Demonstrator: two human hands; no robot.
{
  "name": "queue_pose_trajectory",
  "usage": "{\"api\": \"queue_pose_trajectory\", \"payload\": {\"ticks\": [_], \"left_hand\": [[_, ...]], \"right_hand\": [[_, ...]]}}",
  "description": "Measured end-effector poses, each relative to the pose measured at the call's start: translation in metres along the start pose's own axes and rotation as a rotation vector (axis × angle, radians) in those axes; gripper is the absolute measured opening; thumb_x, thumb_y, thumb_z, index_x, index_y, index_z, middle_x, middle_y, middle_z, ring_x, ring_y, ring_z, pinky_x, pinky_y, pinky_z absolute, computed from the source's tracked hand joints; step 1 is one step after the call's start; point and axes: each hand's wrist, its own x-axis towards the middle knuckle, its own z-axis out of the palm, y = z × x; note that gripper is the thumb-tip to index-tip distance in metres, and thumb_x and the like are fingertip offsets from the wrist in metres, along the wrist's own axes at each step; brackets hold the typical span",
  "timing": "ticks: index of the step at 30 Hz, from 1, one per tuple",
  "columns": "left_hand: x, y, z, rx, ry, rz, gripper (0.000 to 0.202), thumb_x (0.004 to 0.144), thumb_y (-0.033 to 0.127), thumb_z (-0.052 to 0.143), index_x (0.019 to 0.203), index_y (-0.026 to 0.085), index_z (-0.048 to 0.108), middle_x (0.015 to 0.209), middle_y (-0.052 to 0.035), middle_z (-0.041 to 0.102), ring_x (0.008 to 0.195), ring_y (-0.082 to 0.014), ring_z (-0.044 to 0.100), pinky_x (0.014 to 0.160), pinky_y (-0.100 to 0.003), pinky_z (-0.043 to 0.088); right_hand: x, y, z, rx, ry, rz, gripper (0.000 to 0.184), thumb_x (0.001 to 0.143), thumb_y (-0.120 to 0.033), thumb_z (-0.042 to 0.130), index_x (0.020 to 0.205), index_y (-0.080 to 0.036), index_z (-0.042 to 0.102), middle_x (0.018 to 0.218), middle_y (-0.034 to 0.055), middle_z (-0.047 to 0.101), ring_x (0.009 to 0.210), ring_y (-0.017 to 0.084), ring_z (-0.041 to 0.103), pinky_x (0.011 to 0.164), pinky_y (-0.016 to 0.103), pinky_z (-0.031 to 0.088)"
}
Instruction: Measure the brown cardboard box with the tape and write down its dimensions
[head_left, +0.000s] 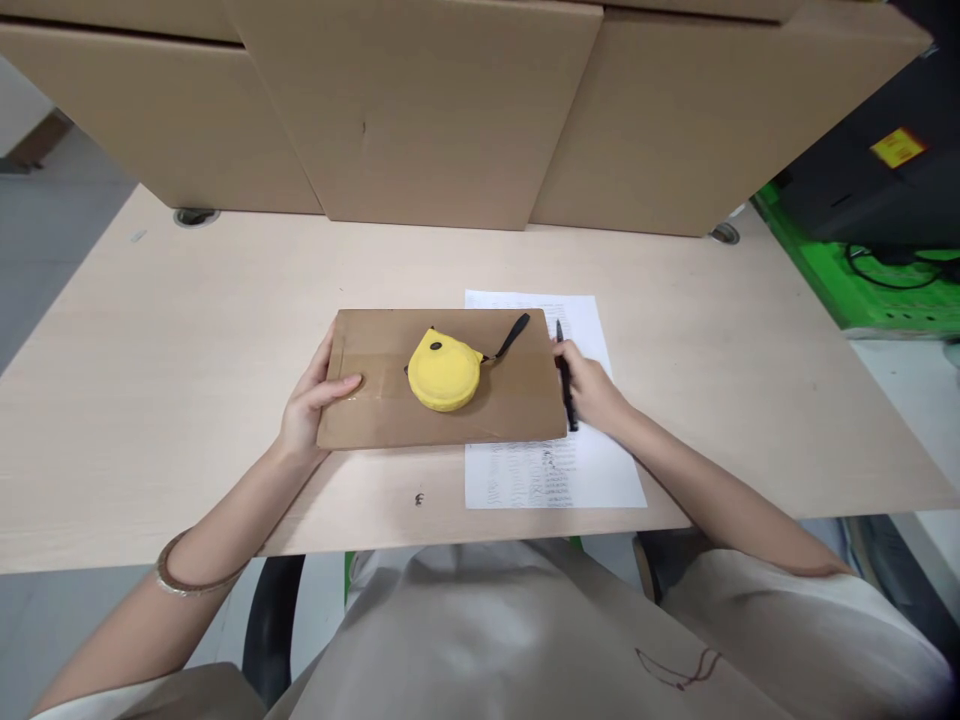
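pale desk (187,350) | cardboard boxes (427,110) along back edge | grey floor (45,230) at left

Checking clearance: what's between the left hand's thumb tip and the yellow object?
Head view: only cardboard, apparently taped, between the left hand and the yellow object; nothing loose there.

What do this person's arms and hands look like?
The left hand and right hand are ordinary human ones, without gloves. A thin, rounded bangle circles the left forearm; no band shows on the right. Both forearms are uncovered, with loose, pale grey-beige sleeves higher up. No cables show on either arm.
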Motion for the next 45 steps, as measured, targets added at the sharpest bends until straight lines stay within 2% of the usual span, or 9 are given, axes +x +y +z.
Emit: {"api": "queue_pose_trajectory", "payload": {"ticks": [3,5,7,11,16,22,33,41,45], "left_hand": [[0.0,0.001,0.0,0.0,-0.02,0.007,0.092,0.073,0.03,0.09,0.162,0.033,0.067,0.162,-0.0055,0.072,0.144,-0.0445,0.068,0.109,-0.051,0.065],[0.0,0.0,0.0,0.003,-0.02,0.011,0.092,0.074,0.03,0.09,0.162,0.034,0.066,0.161,-0.0051,0.072,0.144,-0.0436,0.069,0.108,-0.05,0.065],[0.001,-0.001,-0.001,0.01,-0.009,0.005,0.092,0.074,0.031,0.091,0.163,0.033,0.066,0.159,-0.0049,0.074,0.143,-0.0431,0.07,0.106,-0.049,0.065],[0.002,-0.001,0.0,0.022,0.008,0.022,0.092,0.072,0.034,0.093,0.161,0.031,0.067,0.163,-0.0048,0.072,0.145,-0.0432,0.067,0.106,-0.046,0.064],[0.001,0.001,0.003,0.004,0.044,0.02,0.097,0.068,0.035,0.096,0.16,0.029,0.068,0.162,-0.0048,0.072,0.146,-0.0408,0.067,0.095,-0.034,0.064],[-0.001,0.002,0.0,0.024,0.026,-0.024,0.098,0.073,0.036,0.095,0.166,0.033,0.063,0.155,-0.0048,0.078,0.13,-0.0382,0.077,0.083,-0.032,0.066],[-0.007,0.011,0.002,0.087,0.04,-0.064,0.096,0.076,0.039,0.093,0.167,0.037,0.062,0.165,-0.0006,0.07,0.146,-0.0408,0.067,0.093,-0.033,0.066],[-0.01,0.015,0.006,0.128,0.037,-0.085,0.1,0.08,0.041,0.09,0.173,0.037,0.053,0.168,-0.0019,0.067,0.152,-0.0444,0.061,0.12,-0.048,0.057],[-0.006,0.011,0.003,0.12,0.036,-0.07,0.1,0.077,0.042,0.091,0.17,0.036,0.057,0.163,-0.0028,0.071,0.147,-0.0443,0.065,0.113,-0.046,0.06]], "right_hand": [[0.006,0.002,-0.02,0.216,0.179,0.072,0.041,0.102,-0.066,0.072,0.093,-0.027,0.063,0.106,0.0141,0.087,0.1,0.029,0.087,0.083,0.041,0.069],[0.008,0.004,-0.036,0.344,0.191,0.125,0.052,0.097,-0.078,0.073,0.099,-0.027,0.067,0.084,0.0083,0.084,0.064,0.021,0.078,0.055,0.032,0.06],[0.009,0.006,-0.05,0.419,0.132,0.169,0.057,0.089,-0.081,0.081,0.099,-0.025,0.07,0.077,0.0058,0.08,0.052,0.017,0.068,0.042,0.029,0.049],[0.014,0.013,-0.061,0.362,0.044,0.247,0.058,0.082,-0.073,0.094,0.076,-0.023,0.064,0.061,0.0039,0.073,0.045,0.014,0.061,0.041,0.026,0.047],[0.03,0.017,-0.057,0.388,-0.053,0.294,0.068,0.07,-0.083,0.096,0.074,-0.023,0.063,0.06,0.0037,0.073,0.043,0.014,0.061,0.04,0.026,0.048],[0.035,0.017,-0.058,0.303,-0.122,0.316,0.063,0.061,-0.063,0.108,0.07,-0.022,0.062,0.057,0.0025,0.068,0.049,0.012,0.06,0.046,0.024,0.048],[0.033,0.019,-0.059,0.233,-0.136,0.288,0.057,0.068,-0.056,0.105,0.059,-0.022,0.06,0.052,-0.0003,0.059,0.047,0.01,0.05,0.046,0.025,0.038],[0.032,0.017,-0.06,0.238,-0.134,0.303,0.054,0.068,-0.05,0.105,0.059,-0.021,0.061,0.052,0.0011,0.06,0.048,0.01,0.05,0.049,0.026,0.038],[0.032,0.019,-0.061,0.225,-0.126,0.295,0.054,0.067,-0.051,0.105,0.059,-0.021,0.061,0.053,0.0006,0.059,0.048,0.01,0.051,0.048,0.026,0.038]]}}
